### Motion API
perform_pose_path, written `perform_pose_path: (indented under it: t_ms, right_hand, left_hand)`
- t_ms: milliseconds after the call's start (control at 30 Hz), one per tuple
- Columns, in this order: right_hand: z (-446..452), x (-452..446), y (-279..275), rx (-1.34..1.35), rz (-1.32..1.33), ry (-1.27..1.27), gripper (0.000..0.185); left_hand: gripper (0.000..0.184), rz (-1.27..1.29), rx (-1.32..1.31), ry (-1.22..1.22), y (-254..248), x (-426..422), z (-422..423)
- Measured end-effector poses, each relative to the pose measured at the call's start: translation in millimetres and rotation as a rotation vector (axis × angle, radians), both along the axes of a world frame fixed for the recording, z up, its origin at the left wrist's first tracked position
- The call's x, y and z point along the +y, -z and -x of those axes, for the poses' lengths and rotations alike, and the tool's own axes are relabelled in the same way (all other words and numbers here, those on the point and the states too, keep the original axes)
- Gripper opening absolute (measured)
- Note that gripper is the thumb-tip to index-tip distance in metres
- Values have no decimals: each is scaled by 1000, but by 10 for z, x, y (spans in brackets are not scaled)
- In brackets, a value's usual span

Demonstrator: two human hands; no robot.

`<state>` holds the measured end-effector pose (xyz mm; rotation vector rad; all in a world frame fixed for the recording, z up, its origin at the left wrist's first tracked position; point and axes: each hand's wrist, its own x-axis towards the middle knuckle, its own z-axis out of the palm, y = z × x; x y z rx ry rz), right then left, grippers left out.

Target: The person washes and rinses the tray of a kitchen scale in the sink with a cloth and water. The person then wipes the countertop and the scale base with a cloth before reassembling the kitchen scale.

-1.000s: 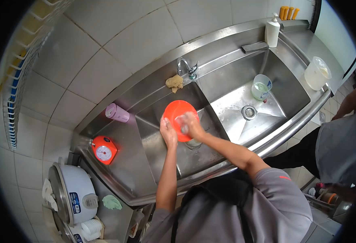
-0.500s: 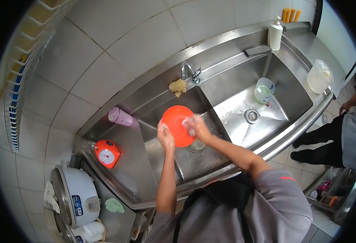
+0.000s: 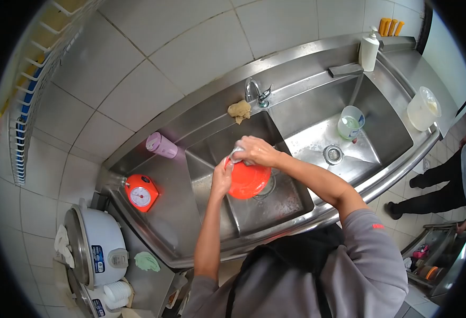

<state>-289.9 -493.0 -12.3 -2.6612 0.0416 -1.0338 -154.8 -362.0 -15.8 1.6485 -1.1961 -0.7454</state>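
And here, right over the basin [image 3: 291, 204], the orange plastic bowl [image 3: 247, 181] is held up in mid-air, tilted, clear of the metal below! Its near-left edge is gripped by the left hand [image 3: 222, 176], thumb and fingers closed about the rim. In close comes the right hand [image 3: 259, 151], fingers bunched on a crumpled whitish wad [image 3: 237, 154] that is pressed to the far rim. The hands are almost together, only the wad and the rim between them.

So how far along? The rim is being worked, by the look of it, and the bowl has not been set down; how much of its surface has been covered cannot be told. No water is seen running from the faucet [image 3: 251, 90] beyond the hands, where a tan cloth [image 3: 239, 111] is left untouched. Off to the right of the hands, a clear plastic tub [image 3: 350, 123] with greenish liquid is left standing in the neighbouring basin [image 3: 386, 132]. To their left, a lilac tumbler [image 3: 162, 145] and an orange dial scale [image 3: 141, 193] are likewise untouched.
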Motion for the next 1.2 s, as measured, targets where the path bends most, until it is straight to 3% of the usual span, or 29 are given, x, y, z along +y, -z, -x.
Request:
perform_pose_path:
  t_ms: [33, 67, 167, 200, 300, 400, 500, 533, 633, 667, 767, 833, 900, 1000, 1100, 1200]
  right_hand:
    - [10, -14, 16, -17, -21, 36, 25]
    - [-11, -53, 162, -105, -198, 73, 24]
    - [-62, 65, 446, -231, -409, 375, 23]
    - [-94, 168, 379, -339, -342, 495, 24]
    - [-238, 538, 332, -363, -363, 547, 28]
    - [-84, 748, 634, -175, -403, 213, 30]
    - [13, 417, 626, -91, -467, 475, 30]
    - [-73, 413, 553, -273, -493, 494, 28]
    - [-248, 708, 339, -359, -303, 306, 28]
    - [-186, 772, 381, -322, -388, 187, 29]
    - [-48, 472, 707, -238, -351, 281, 28]
    - [-107, 344, 388, -386, -421, 528, 25]
    - [-169, 492, 241, -393, -306, 349, 27]
    - [-8, 714, 524, -266, -378, 212, 30]
    - [-21, 442, 452, -286, -417, 523, 32]
    - [-175, 258, 102, -348, -165, 397, 35]
  left_hand:
    - [30, 54, -51, -10, 23, -6, 17]
    - [32, 83, -5, -102, -9, 33, 97]
    - [35, 147, 216, -263, 287, 20, 166]
    - [40, 152, 276, -262, 301, 9, 182]
    - [41, 270, 173, -283, 199, -122, 242]
    - [47, 371, -26, -358, -53, -84, 214]
    - [40, 328, 14, -333, 51, 20, 147]
    - [39, 314, -16, -342, 72, 16, 176]
    - [38, 314, -51, -373, 35, -62, 277]
    - [38, 343, -29, -396, 39, -95, 213]
    - [37, 360, -13, -421, -54, -37, 150]
    - [37, 335, -54, -401, -58, 1, 199]
    - [37, 343, -90, -422, -90, -21, 242]
    - [38, 367, -74, -417, -169, -43, 217]
    - [37, 331, -106, -376, -180, 77, 231]
    - [36, 325, -169, -370, -101, 17, 309]
